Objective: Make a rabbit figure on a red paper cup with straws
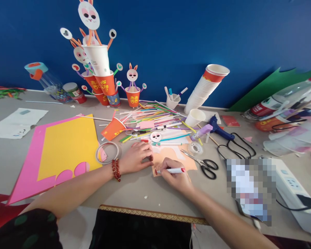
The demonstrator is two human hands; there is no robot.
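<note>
Red-inks uncut outlines (pixel 157 169) on near peach-orange paper (pixel 160 157), pinching red-ended white marker (pixel 175 170) in right hand (pixel 177 178) (resting left hand (pixel 137 157) half-open, seemingly empty).

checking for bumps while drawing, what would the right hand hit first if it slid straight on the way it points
Probably the left hand: the right hand, holding the marker, points up and left toward its fingertips, across the orange paper. Exact depth is hard to judge.
</note>
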